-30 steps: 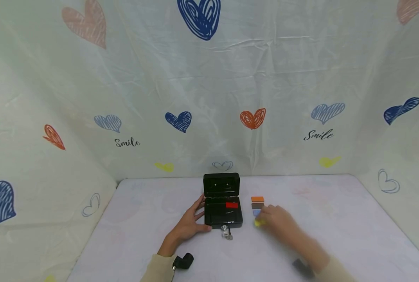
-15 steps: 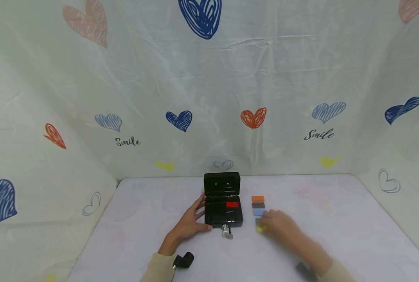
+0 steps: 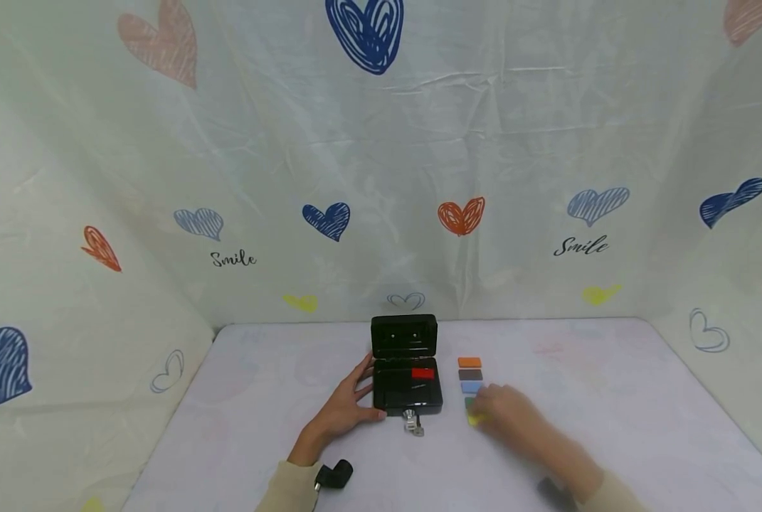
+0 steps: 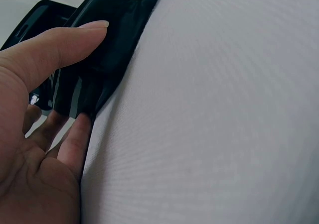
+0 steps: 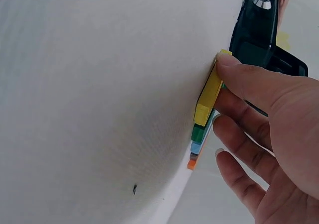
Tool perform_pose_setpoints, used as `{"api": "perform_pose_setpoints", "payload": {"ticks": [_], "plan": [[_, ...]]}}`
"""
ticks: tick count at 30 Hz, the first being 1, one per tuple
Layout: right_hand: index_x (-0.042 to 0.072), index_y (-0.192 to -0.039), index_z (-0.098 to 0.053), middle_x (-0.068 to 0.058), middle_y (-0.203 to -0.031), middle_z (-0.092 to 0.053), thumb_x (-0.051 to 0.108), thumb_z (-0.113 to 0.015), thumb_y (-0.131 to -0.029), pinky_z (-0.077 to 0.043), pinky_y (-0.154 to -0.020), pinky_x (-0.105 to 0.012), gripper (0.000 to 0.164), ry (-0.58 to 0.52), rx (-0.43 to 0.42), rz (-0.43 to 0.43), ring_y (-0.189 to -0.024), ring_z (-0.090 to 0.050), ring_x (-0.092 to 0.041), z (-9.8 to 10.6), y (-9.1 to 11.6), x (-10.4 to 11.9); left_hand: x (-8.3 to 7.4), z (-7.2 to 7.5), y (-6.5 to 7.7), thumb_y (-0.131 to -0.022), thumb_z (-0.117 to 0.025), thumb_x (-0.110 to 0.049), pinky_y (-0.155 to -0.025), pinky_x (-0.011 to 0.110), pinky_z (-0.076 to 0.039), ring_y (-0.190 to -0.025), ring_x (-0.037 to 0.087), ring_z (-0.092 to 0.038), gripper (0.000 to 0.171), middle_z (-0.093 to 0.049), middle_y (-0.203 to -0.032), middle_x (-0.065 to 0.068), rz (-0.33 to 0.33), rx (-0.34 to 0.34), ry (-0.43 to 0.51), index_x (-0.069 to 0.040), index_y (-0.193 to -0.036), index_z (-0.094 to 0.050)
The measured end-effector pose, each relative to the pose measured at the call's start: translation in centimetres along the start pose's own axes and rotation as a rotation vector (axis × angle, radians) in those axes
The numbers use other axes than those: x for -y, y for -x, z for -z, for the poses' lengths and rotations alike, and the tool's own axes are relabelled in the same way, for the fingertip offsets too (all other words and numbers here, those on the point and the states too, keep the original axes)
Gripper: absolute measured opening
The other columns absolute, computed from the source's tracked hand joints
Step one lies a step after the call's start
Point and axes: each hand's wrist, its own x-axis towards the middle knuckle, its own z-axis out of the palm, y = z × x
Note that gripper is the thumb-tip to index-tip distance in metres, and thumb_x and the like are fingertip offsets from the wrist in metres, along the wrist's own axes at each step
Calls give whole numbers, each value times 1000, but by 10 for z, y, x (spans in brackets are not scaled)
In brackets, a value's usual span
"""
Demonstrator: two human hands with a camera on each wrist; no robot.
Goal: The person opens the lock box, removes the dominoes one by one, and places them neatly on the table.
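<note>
A small black cash box (image 3: 396,395) stands with its lid (image 3: 403,338) raised, and a red block (image 3: 422,372) lies inside. My left hand (image 3: 345,412) holds the box's near left corner, thumb on the front face and fingers along the left side. To the right of the box, my right hand (image 3: 511,416) pinches a yellow block (image 5: 209,97) between thumb and fingers. The yellow block is at the near end of a column: a green block (image 5: 198,133) right behind it, then a blue block (image 3: 470,387), a grey block (image 3: 470,374) and an orange block (image 3: 469,362).
From the box's front lock (image 3: 409,419) hang keys (image 3: 417,431). A white cloth with printed hearts and words rises behind the white table (image 3: 278,355) and along both sides. A black wrist camera (image 3: 336,474) sits by the left sleeve.
My right hand has drawn slightly nearer with the yellow block, uncovering more of the blue block and showing the green one. The left hand and box have stayed still.
</note>
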Motion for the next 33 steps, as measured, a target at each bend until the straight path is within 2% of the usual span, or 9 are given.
{"api": "perform_pose_setpoints", "payload": {"ticks": [5,11,13,18,24,33], "plan": [[18,-95,-81,8,-89,-71,11,-91,-79,-60,-76,-29,20,15,-10,33,-82,-62,-12,-1,0,-1,0,-1,2,-79,-89,5,-115,52,-49,-146,51,-46,118,-32,-166,27,7,1,10,-15,-171,-18],[17,-91,-80,7,-87,-68,6,-92,-71,-56,-70,-27,25,34,-146,114,-80,-60,-13,-1,-4,-4,-1,-1,3,-79,-89,5,-115,53,-50,-145,51,-46,118,-33,-166,28,13,-5,0,-16,-171,-18],[16,-91,-80,6,-88,-68,6,-93,-70,-57,-69,-27,27,41,-176,117,-80,-61,-14,1,-8,-2,-1,-1,3,-79,-89,5,-115,53,-50,-145,51,-46,118,-33,-166,28,14,-6,-1,-15,-171,-18],[15,-94,-80,2,-97,-73,6,-93,-73,-60,-75,-33,26,52,-151,69,-86,-67,-18,11,-22,6,0,-1,2,-78,-89,6,-116,52,-49,-146,51,-45,118,-32,-166,28,9,-3,1,-14,-171,-18],[15,-96,-80,4,-94,-71,8,-94,-75,-60,-81,-35,26,44,-151,51,-88,-66,-18,17,-41,17,-1,1,1,-79,-89,6,-116,52,-48,-146,51,-44,118,-32,-167,28,5,4,9,-14,-171,-18],[13,-97,-81,3,-92,-71,13,-96,-76,-57,-74,-27,26,52,-185,62,-84,-63,-16,17,-68,27,0,1,-1,-79,-89,6,-117,52,-47,-147,50,-44,118,-32,-167,27,-1,3,2,-15,-171,-18]]}}
